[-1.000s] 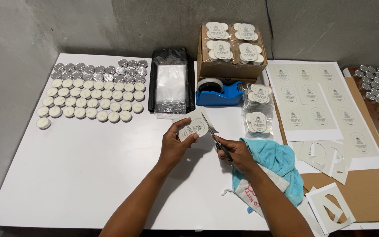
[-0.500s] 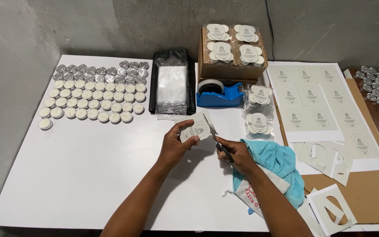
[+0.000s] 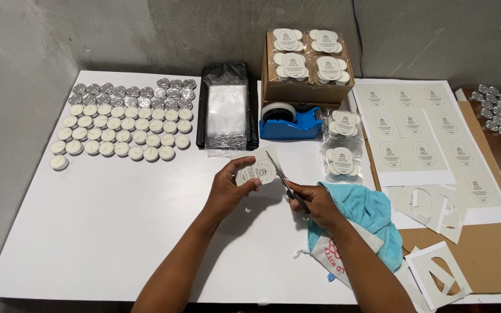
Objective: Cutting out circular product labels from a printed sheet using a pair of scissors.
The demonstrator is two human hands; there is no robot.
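Scissors (image 3: 288, 186) sit in my right hand (image 3: 314, 203), fingers closed on the handles, blades biting the edge of a paper label (image 3: 257, 171) at centre frame. My left hand (image 3: 231, 188) pinches that label between thumb and fingers, lifted off the white counter (image 3: 117, 220). Blue cloth (image 3: 369, 214) lies under my right wrist — tealights (image 3: 123, 130) fill the upper left, a blue tape dispenser (image 3: 290, 122) sits just above.

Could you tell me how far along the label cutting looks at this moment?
Done: cut-out scraps lie at right, and labelled packs fill the box. In hand: the left hand holds a label while the right hand works scissors round it. Left: uncut label sheets.
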